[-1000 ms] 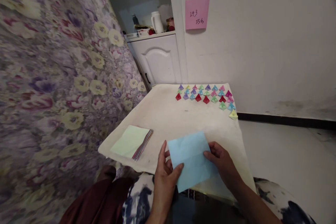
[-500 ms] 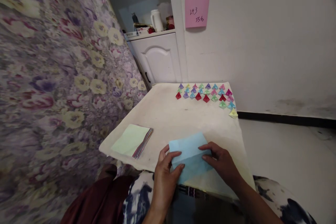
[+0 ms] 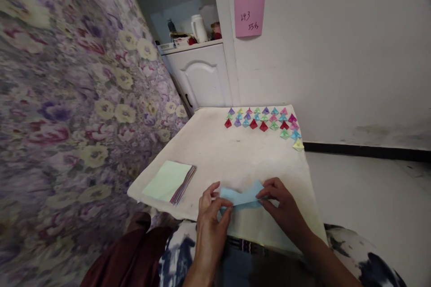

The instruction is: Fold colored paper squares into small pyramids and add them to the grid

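Your left hand [image 3: 211, 219]: fingers bent, index and thumb reaching inward, tips close together in a pinch. Left forearm [image 3: 199, 274] bare, rising from below. Your right hand [image 3: 284, 208]: mirrored, fingers pointing left, thumb under index. Right forearm [image 3: 328, 258] bare, slanting in from lower right. Hands near each other, not touching.

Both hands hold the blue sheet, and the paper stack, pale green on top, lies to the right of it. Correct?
Wrong side: the head view shows the paper stack, pale green on top, left of the blue sheet. The left hand and right hand do hold it.
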### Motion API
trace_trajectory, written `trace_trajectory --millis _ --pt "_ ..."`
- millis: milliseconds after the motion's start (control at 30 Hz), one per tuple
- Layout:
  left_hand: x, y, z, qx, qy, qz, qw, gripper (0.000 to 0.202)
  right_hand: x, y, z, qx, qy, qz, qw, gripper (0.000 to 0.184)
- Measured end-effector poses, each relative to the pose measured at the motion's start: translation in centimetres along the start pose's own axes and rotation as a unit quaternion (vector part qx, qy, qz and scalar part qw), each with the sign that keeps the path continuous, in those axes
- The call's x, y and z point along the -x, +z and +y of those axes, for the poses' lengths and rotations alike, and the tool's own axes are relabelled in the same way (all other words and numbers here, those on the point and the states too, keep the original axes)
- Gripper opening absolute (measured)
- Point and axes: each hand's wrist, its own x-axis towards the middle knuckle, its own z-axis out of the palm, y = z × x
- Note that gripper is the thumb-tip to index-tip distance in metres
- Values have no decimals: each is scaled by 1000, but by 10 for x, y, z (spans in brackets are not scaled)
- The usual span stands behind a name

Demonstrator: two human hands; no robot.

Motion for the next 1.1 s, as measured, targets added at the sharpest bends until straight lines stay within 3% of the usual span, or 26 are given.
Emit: trace_trajectory --millis 100,167,267,367,633,867,1000,1100 --pt "-1 -2 2 -5 13 -13 1000 9 -1 -4 -4 5 -14 15 1000 4" --pt "-1 -2 3 23 -18 -48 998 8 -2 -7 -5 -29 0 -15 999 4" --pt "-1 -1 0 89 -94 -88 988 12 -3 -8 -4 -96 83 -52 991 9" --pt "-1 1 -3 147 -128 -114 974 13 -4 -8 1 -129 146 -41 980 13" --pt "-3 11 0 107 -120 -233 959 13 -4 -4 4 -130 138 -95 977 11" --pt "-1 29 -8 139 -176 -192 955 26 -1 4 3 -182 142 -79 970 33" --pt "-2 32 -10 184 -194 -165 949 28 -4 7 7 -178 134 -43 974 34" --pt "-6 32 -10 219 -191 -171 942 29 -13 7 9 -233 156 -46 959 37"
